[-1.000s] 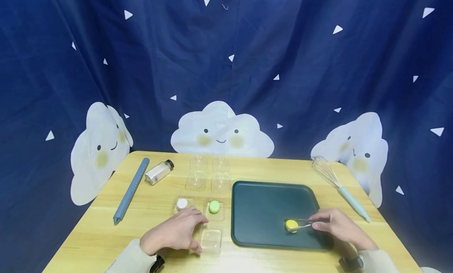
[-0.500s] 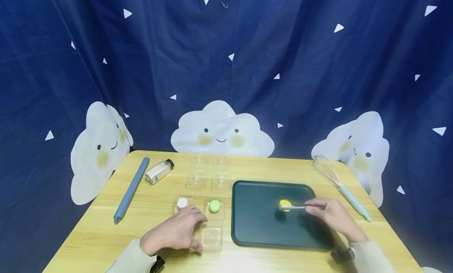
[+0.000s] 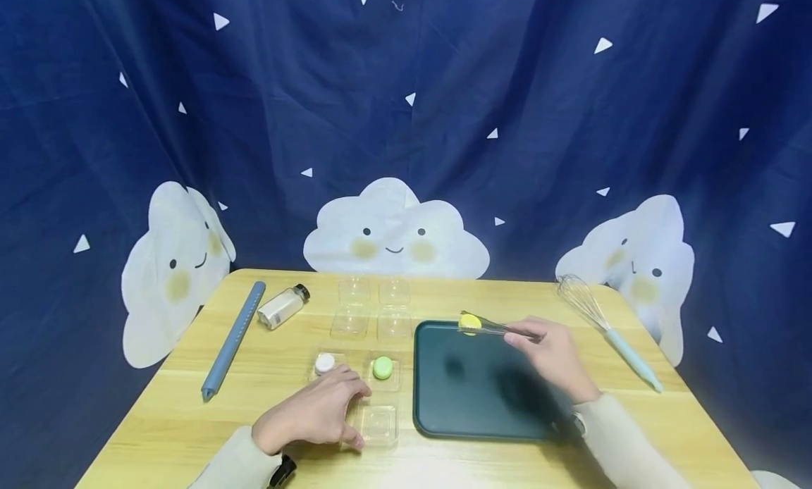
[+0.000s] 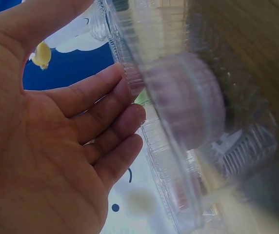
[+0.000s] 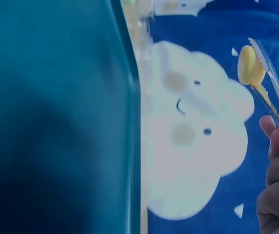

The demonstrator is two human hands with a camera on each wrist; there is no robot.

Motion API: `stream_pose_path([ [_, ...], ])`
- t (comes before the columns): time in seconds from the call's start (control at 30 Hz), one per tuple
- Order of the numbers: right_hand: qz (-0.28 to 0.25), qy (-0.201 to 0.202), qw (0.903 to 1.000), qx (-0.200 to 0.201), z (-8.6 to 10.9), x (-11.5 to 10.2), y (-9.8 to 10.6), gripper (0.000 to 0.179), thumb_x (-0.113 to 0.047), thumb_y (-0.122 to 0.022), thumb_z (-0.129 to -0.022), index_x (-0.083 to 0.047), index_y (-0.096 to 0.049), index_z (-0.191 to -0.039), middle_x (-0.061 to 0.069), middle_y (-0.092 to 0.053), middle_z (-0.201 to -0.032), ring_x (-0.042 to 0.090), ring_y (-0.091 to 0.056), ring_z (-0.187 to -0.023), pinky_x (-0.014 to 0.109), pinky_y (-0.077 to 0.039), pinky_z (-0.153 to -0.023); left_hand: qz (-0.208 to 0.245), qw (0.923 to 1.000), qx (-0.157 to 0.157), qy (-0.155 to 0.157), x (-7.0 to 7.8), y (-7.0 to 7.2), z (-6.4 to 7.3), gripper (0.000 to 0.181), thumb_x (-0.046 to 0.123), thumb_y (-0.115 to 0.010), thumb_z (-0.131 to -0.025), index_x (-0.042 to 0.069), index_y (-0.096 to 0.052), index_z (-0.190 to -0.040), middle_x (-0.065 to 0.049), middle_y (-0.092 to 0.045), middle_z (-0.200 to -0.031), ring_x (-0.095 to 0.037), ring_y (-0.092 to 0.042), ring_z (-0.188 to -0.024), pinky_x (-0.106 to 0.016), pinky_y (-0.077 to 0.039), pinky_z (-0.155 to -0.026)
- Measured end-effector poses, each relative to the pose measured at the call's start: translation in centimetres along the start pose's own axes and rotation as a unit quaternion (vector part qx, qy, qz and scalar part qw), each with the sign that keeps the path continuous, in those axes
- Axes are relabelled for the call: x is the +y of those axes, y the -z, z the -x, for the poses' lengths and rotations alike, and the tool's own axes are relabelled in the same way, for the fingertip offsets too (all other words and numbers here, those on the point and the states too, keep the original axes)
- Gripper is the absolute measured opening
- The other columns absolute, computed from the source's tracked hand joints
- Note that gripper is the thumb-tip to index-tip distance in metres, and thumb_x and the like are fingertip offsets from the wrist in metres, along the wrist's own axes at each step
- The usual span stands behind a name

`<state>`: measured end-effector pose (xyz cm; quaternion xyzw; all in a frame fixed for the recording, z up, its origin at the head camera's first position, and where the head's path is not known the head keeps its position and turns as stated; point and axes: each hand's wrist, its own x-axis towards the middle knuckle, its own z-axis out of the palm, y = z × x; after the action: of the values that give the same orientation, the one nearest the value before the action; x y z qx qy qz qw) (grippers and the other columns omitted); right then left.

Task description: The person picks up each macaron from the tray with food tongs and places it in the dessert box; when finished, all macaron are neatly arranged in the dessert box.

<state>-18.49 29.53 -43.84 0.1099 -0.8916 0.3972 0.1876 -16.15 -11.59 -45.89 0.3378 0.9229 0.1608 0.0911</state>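
Note:
My right hand (image 3: 553, 358) grips metal tongs (image 3: 496, 327) that pinch a yellow macaron (image 3: 469, 324), raised over the back left of the dark green tray (image 3: 495, 432). In the right wrist view the serrated tong tips hold the yellow macaron (image 5: 250, 66) by its sides. My left hand (image 3: 317, 408) is at a clear plastic macaron box (image 3: 378, 427), relaxed fingers touching its edge. White (image 3: 325, 363) and green (image 3: 383, 368) macarons sit in its back compartments. In the left wrist view a pinkish macaron (image 4: 186, 100) shows through the clear plastic, hidden by the hand in the head view.
Behind the box lies its clear lid (image 3: 371, 320). A blue-grey rod (image 3: 233, 342) and a black-capped bottle (image 3: 283, 307) lie at the left. On the right is a whisk (image 3: 612, 334) with a light blue handle. A dark blue curtain hangs behind the table.
My right hand has lifted the yellow macaron off the tray with the tongs and carried it left and toward the back. The left hand has stayed at the box.

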Motion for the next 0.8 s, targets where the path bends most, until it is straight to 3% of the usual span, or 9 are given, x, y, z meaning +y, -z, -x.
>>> stream_pose_path([
  [0.1, -0.022, 0.013, 0.9997, -0.003, -0.5, -0.9, -0.7, 0.016, -0.016, -0.083, -0.084, -0.016, -0.082, -0.099, -0.002, -0.075, -0.083, 0.000, -0.060, -0.070, 0.017, -0.051, -0.061, -0.001, 1.0000, 0.002, -0.002, 0.0, 0.0, -0.1, 0.070, 0.052, -0.089, -0.066, 0.014, -0.069, -0.122, 0.004, -0.070, -0.121, -0.019, -0.058, -0.118, -0.046, -0.049, -0.109],
  [0.27, -0.018, 0.045, 0.9988, -0.003, -0.7, -1.9, -1.8, 0.016, -0.014, -0.084, -0.082, -0.018, -0.082, -0.098, -0.006, -0.073, -0.081, 0.000, -0.058, -0.069, 0.016, -0.051, -0.061, 0.001, 1.0000, 0.000, 0.001, 0.0, 0.0, -0.1, 0.071, 0.052, -0.089, -0.066, 0.014, -0.069, -0.122, 0.002, -0.069, -0.123, -0.023, -0.058, -0.123, -0.050, -0.044, -0.116],
  [0.57, -0.049, 0.145, 0.9879, -0.026, -0.8, -4.2, -4.1, 0.014, -0.008, -0.083, -0.081, -0.013, -0.081, -0.094, -0.005, -0.072, -0.079, -0.001, -0.057, -0.069, 0.015, -0.050, -0.059, 0.006, 1.0000, 0.004, -0.001, 0.3, 0.2, 0.0, 0.072, 0.051, -0.089, -0.065, 0.013, -0.069, -0.122, 0.001, -0.069, -0.122, -0.024, -0.058, -0.123, -0.052, -0.044, -0.115],
  [0.8, -0.077, 0.168, 0.9818, -0.044, -0.4, -5.7, -5.4, 0.015, -0.009, -0.084, -0.081, -0.014, -0.081, -0.095, -0.005, -0.071, -0.078, -0.001, -0.056, -0.068, 0.014, -0.050, -0.059, 0.009, 1.0000, 0.000, -0.002, 0.4, 0.3, 0.0, 0.072, 0.051, -0.089, -0.064, 0.013, -0.069, -0.121, 0.001, -0.069, -0.123, -0.025, -0.058, -0.124, -0.051, -0.043, -0.115],
])
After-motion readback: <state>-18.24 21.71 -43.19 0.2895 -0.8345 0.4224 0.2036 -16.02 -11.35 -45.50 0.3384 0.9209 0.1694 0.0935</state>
